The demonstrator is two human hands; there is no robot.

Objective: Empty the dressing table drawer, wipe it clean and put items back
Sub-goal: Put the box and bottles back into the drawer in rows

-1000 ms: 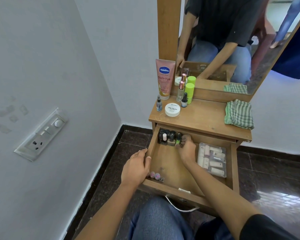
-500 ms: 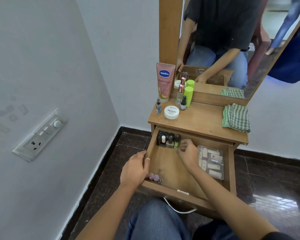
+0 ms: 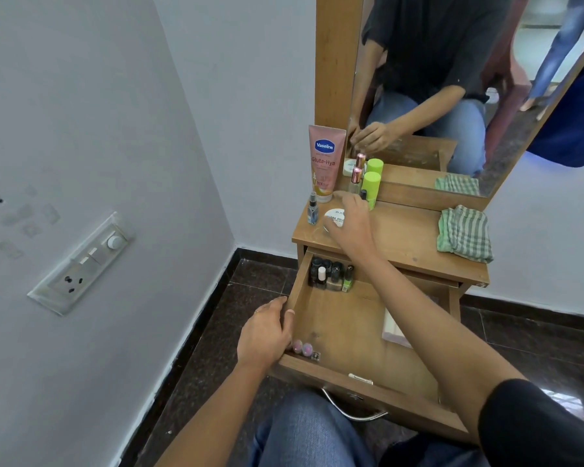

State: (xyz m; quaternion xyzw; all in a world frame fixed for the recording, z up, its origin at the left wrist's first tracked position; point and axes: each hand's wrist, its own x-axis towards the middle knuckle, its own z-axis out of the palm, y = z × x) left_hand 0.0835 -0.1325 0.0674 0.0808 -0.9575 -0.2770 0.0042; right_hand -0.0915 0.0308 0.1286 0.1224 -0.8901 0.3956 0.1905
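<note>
Left hand (image 3: 265, 335) grips the left wall of the open drawer (image 3: 351, 332), fingers curled over its edge. Right hand (image 3: 351, 224) hovers over the tabletop (image 3: 402, 237), fingers partly covering the white jar (image 3: 332, 217); whether they pinch anything, can't tell. Nail polish bottles (image 3: 331, 274) stand in the drawer's back-left corner.

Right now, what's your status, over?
Left hand grips drawer side. Right hand over jar, grasp unclear. Drawer open, polish bottles inside. Cloth untouched, far right.
</note>
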